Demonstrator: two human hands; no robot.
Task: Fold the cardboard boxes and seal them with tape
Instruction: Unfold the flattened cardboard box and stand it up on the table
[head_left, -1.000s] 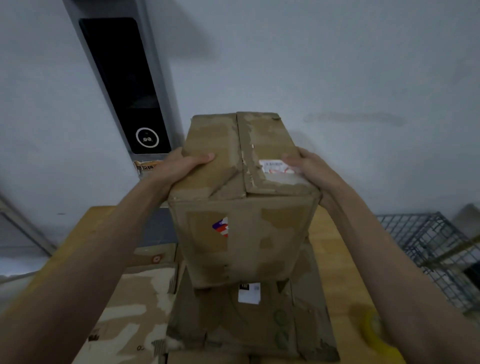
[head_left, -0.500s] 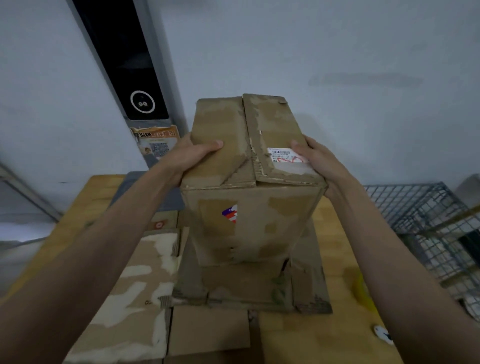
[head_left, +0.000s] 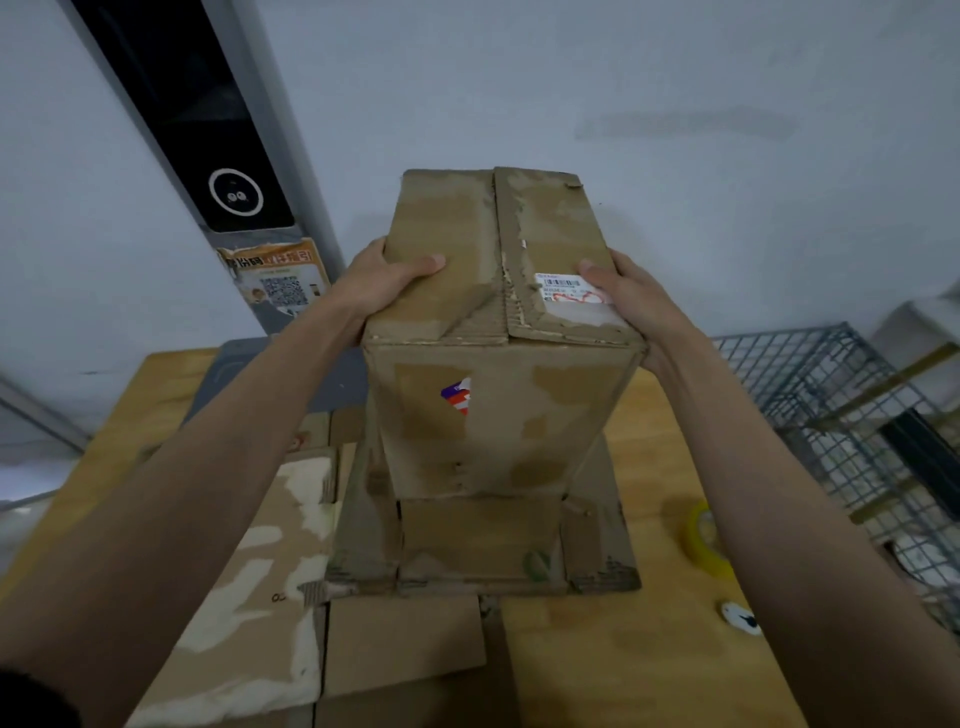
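A worn brown cardboard box (head_left: 493, 415) stands upright on the wooden table (head_left: 623, 665), its top flaps folded closed and its bottom flaps splayed out on the table. My left hand (head_left: 384, 283) grips the box's upper left edge, thumb lying on the top flap. My right hand (head_left: 631, 301) grips the upper right edge, thumb beside a white barcode label (head_left: 569, 291). A yellow roll of tape (head_left: 706, 540) lies on the table at the right, partly hidden by my right forearm.
Flattened cardboard sheets (head_left: 260, 582) lie on the table at the left and front. A wire mesh cage (head_left: 852, 431) stands off the table's right side. A small white object (head_left: 740, 618) lies near the tape. A grey wall with a black panel (head_left: 208, 119) rises behind.
The box has come down in my view while both hands keep the same grip on its top edges. More of the table, the tape and the small white object has come into sight.
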